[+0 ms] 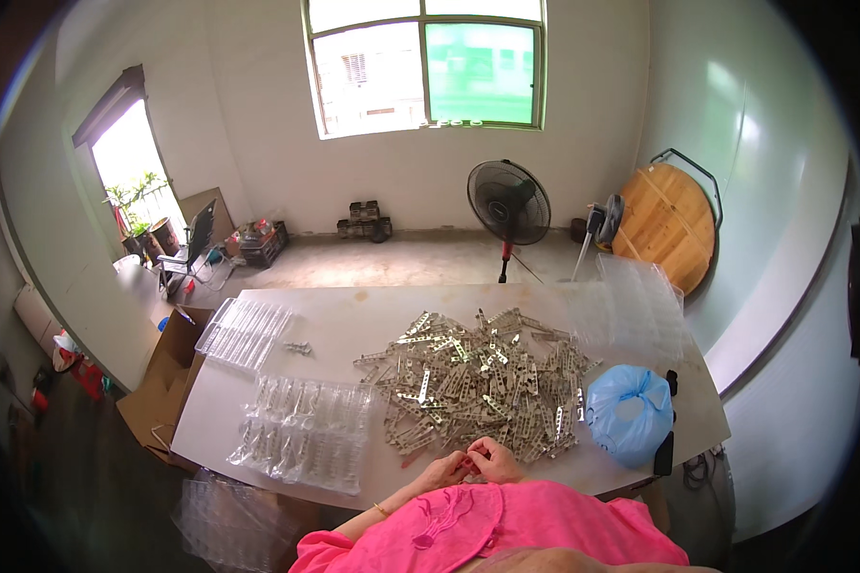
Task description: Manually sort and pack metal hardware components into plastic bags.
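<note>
A large heap of small silvery metal strips with holes (487, 382) covers the middle of the table. At its near edge, close to my body, my left hand (446, 470) and my right hand (496, 461) meet with bent fingers. The fingers of both are pinched together, and anything between them is too small or hidden to make out. Left of the heap lies a clear plastic tray (301, 435) with metal pieces in some of its slots. Farther left, a second clear tray (246, 331) has a few loose metal pieces (299, 349) beside it.
On the right of the table sit a tied blue plastic bag (629, 415) and more clear trays (631, 310). An open cardboard box (167, 382) stands against the left edge, with clear trays (234, 520) below. Beyond the table are a standing fan (508, 202) and a round wooden tabletop (666, 224).
</note>
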A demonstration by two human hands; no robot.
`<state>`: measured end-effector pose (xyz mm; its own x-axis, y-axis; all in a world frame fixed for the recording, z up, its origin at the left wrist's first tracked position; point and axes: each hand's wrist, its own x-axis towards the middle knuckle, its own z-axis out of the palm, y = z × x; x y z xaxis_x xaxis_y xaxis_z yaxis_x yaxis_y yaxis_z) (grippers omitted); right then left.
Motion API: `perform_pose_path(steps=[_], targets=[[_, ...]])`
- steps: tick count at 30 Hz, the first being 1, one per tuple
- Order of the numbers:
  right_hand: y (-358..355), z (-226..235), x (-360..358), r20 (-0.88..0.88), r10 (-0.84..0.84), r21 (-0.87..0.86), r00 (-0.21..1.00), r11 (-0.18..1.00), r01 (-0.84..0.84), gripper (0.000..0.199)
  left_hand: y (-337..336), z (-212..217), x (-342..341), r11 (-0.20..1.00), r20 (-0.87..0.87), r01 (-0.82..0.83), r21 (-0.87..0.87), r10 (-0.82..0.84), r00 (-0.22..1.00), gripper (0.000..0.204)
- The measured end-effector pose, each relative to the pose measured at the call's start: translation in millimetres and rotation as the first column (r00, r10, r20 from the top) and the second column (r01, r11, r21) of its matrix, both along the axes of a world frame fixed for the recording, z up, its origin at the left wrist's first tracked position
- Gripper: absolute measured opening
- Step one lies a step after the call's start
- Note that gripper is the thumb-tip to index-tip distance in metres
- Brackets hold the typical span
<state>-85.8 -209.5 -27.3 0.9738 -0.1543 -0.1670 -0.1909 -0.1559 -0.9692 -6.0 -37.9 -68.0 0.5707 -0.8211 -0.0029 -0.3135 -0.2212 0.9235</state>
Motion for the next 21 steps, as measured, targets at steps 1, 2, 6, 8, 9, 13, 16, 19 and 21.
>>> perform_pose_path(steps=[1, 2, 6, 8, 9, 13, 16, 19, 21], targets=[[6, 1, 1, -0.038, 0.006, 0.034, 0.999, 0.999, -0.004, 0.017, 4, -1, 1, 1.000, -0.001, 0.008, 0.004, -0.008, 1.000, 0.029], [12, 3, 0, -0.038, -0.002, 0.038, 0.999, 0.999, 0.004, 0.017, 7, -3, 3, 0.999, -0.013, 0.005, 0.033, -0.004, 1.000, 0.028], [27, 2, 0, 0.052, -0.119, -0.040, 0.991, 0.992, 0.122, 0.019, 19, -18, 12, 0.999, 0.069, 0.019, 0.036, -0.022, 0.997, 0.025], [33, 3, -1, 0.079, -0.135, -0.096, 0.988, 0.985, 0.142, 0.019, 24, -18, 13, 0.998, 0.087, 0.039, 0.048, -0.043, 0.995, 0.024], [33, 5, 0, 0.025, -0.102, -0.056, 0.994, 0.993, 0.103, 0.018, 26, -18, 15, 0.997, 0.112, 0.047, 0.054, -0.053, 0.992, 0.024], [37, 2, -3, 0.018, -0.109, -0.030, 0.994, 0.994, 0.109, 0.015, 29, 15, 10, 0.995, 0.112, 0.066, 0.078, -0.074, 0.991, 0.025], [38, 4, -8, 0.022, -0.129, -0.041, 0.991, 0.991, 0.130, 0.014, 27, 8, 7, 0.996, 0.063, 0.054, 0.068, -0.058, 0.996, 0.024], [39, 22, -17, 0.033, -0.119, -0.148, 0.992, 0.981, 0.122, 0.015, 27, 6, -3, 0.998, 0.050, 0.033, 0.047, -0.035, 0.998, 0.021], [34, 8, -18, 0.040, -0.100, -0.117, 0.994, 0.988, 0.105, 0.015, 24, 12, -8, 0.999, 0.043, 0.020, 0.032, -0.021, 0.999, 0.019]])
